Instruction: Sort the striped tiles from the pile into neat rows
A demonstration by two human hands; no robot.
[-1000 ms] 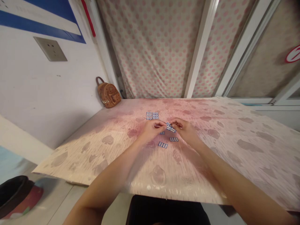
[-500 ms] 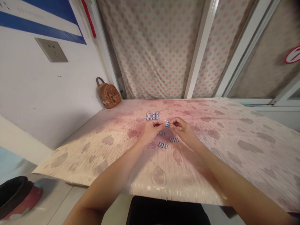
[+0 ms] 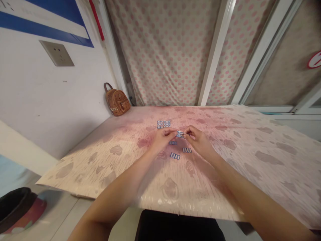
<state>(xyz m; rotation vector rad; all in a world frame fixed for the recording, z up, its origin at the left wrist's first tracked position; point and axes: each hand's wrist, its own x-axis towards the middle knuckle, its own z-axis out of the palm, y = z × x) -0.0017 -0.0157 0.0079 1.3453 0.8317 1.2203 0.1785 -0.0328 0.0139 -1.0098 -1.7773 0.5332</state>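
Observation:
Between my two hands is a small flat blue-and-white striped piece (image 3: pixel 180 134), held a little above the table. My left hand (image 3: pixel 162 138) pinches its left side with thumb and forefinger. On the opposite side, my right hand (image 3: pixel 197 137) grips it with closed fingertips. Three similar striped pieces lie nearer to me on the table: one striped piece (image 3: pixel 173 143) just below my left fingers, another striped piece (image 3: pixel 187 150) under my right hand, and a tilted striped piece (image 3: pixel 175 156) closest to me. Beyond my left hand, several striped pieces (image 3: pixel 163 124) sit in neat rows.
The table (image 3: pixel 100 180) has a glossy, leaf-patterned cover. A small brown backpack (image 3: pixel 117 101) leans at its far left corner against the wall. Behind the table hangs a dotted curtain (image 3: pixel 170 53). A dark-rimmed pot (image 3: pixel 22 211) stands on the floor at left.
The striped piece between my hands has turned and now shows more of its face. Both hands stay nearly in place, and the pieces on the table lie as before.

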